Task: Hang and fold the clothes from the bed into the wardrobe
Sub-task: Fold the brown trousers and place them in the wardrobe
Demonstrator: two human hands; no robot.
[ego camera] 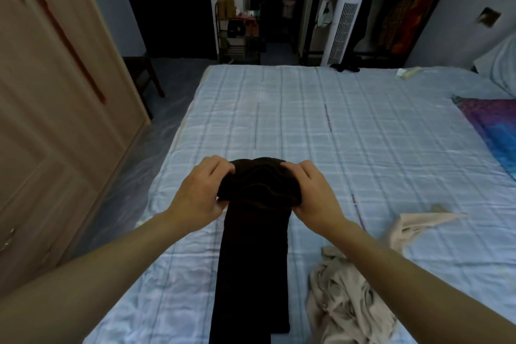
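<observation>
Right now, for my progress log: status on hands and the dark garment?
Left hand and right hand both grip rolled end of dark garment. Rest lies flat along bed. Beige clothes beside it, apart.

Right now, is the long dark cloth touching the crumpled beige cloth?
Apart. The head view shows blue checked bedsheet between the long dark cloth and the crumpled beige cloth.

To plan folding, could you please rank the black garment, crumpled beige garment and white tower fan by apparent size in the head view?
1. black garment
2. crumpled beige garment, somewhat smaller; both run off the frame
3. white tower fan, smallest, but farthest away, so true size is unsure
</observation>
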